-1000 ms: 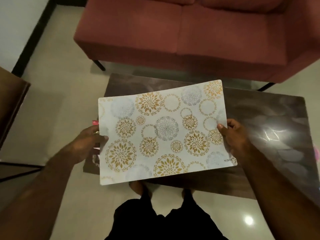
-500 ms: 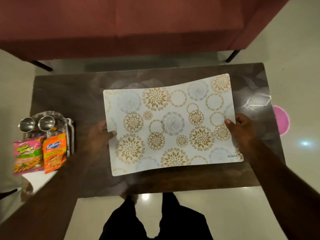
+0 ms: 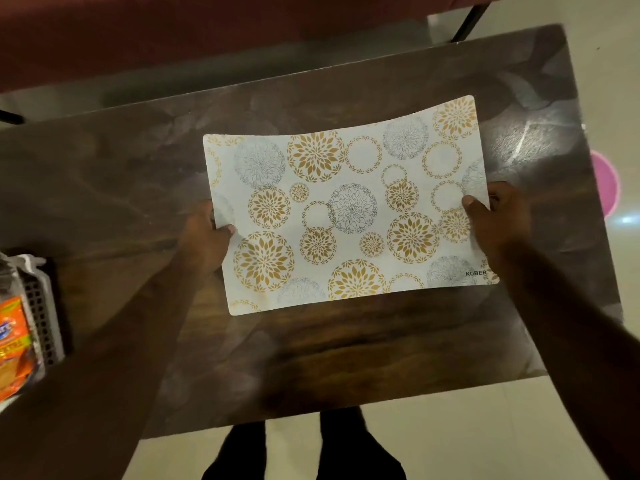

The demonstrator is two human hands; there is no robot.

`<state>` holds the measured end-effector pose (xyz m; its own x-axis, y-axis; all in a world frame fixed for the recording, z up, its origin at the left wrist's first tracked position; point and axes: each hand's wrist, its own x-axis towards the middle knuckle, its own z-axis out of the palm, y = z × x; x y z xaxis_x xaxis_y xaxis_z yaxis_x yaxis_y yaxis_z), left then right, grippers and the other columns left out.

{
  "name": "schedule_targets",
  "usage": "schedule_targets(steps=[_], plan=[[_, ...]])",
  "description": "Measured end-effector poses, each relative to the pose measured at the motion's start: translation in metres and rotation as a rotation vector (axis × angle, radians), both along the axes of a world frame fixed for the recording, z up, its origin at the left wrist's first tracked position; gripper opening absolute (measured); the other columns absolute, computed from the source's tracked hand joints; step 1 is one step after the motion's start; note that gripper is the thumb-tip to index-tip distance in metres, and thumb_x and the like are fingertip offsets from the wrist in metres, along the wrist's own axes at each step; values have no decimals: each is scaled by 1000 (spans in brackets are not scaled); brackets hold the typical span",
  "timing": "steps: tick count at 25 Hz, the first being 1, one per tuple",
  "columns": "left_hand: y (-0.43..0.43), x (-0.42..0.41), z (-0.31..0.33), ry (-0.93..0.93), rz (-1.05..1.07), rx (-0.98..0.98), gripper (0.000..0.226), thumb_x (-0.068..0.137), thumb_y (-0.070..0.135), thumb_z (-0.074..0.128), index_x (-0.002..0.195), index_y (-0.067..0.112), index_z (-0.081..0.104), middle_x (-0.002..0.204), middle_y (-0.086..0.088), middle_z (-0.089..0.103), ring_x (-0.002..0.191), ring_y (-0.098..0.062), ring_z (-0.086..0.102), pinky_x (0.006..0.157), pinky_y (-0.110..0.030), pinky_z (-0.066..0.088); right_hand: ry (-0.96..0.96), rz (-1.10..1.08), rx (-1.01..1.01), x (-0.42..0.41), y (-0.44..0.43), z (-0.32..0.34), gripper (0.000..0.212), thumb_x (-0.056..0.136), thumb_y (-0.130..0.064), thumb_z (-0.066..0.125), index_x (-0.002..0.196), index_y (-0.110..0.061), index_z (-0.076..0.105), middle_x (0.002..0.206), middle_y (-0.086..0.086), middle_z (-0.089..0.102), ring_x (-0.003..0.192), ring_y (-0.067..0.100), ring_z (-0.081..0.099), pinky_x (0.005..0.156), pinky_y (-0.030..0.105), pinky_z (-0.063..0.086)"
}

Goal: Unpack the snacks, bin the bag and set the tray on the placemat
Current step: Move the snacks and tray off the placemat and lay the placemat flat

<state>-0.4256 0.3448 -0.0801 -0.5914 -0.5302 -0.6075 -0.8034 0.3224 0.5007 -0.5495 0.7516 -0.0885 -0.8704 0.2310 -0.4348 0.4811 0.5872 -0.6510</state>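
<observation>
A person lowers a placemat [image 3: 349, 206] over the middle of a dark, glossy table [image 3: 121, 188], seen from the head camera; a second ago the mat was held up in front of a red sofa [image 3: 173, 36], and it has since come down and forward until it lies close to, perhaps just touching, the tabletop. The left hand [image 3: 202, 242] pinches the mat's left edge, thumb on top and fingers hidden beneath; the right hand [image 3: 497, 220] is clamped on the right edge the same way. With the mat nearly placed, the tray step looks close, though the mat is not yet released. The mat is a thin, flexible sheet with rounded corners, pale with gold and grey flower rings, bowing slightly between the hands. At the table's left end a perforated grey tray [image 3: 43, 306] carries an orange snack packet [image 3: 15, 344] of shiny crinkled film, well apart from the mat. A pink round object [image 3: 606, 183] sits on the pale floor to the right.
</observation>
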Motion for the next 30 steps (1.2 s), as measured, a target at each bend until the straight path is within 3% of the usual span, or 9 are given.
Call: schedule_targets(steps=[4,8,13,16,18,21,25,30], plan=[[5,-7,-13,-80,-86,-112,48,101,18,57,147,13,40,148,-10,53,131,-37,55,101,-49,49,57,64,148,-2,-3,-13,32,102,-28,65,131,-14,61,130,5,72,117,26,69,103,48,56],[4,-13,-14,-86,-177,-179,50,98,22,60,144,14,42,145,-11,54,128,-37,55,101,-53,51,87,127,312,-5,-5,-22,43,102,-29,62,142,-13,56,142,13,61,134,33,55,111,52,48],[12,-17,-14,-143,-300,-246,65,95,23,64,150,11,32,149,-18,41,135,-39,43,103,-52,45,88,147,431,-7,-3,-24,49,100,-26,65,145,-9,53,146,20,54,141,39,44,112,51,42],[19,-17,-11,-148,-342,-260,76,93,22,67,154,13,24,150,-21,34,132,-43,46,101,-52,48,107,201,456,-6,0,-25,58,98,-27,68,150,-12,49,150,18,51,143,39,44,111,57,43],[24,-16,-6,-135,-435,-360,82,89,24,71,155,12,24,146,-22,36,131,-44,44,99,-53,49,129,238,487,-4,-3,-22,63,96,-29,69,153,-14,46,155,16,49,145,39,44,111,61,43],[30,-15,-2,-99,-642,-532,95,81,41,76,157,17,24,151,-19,35,136,-42,39,99,-59,47,162,371,504,-1,-12,-17,71,95,-35,70,157,-17,40,162,15,44,150,40,41,114,66,41],[31,-17,-10,-196,-752,-404,113,73,62,77,160,31,12,169,-8,8,153,-37,15,114,-64,31,59,556,494,2,-27,-22,85,96,-54,66,166,-24,27,176,9,22,163,38,19,122,68,26],[32,-14,-10,-174,-751,-392,110,77,52,80,160,29,13,170,-8,3,154,-38,10,115,-62,34,2,595,495,2,-34,-28,84,98,-58,63,166,-25,25,179,6,11,165,36,8,124,70,22]])
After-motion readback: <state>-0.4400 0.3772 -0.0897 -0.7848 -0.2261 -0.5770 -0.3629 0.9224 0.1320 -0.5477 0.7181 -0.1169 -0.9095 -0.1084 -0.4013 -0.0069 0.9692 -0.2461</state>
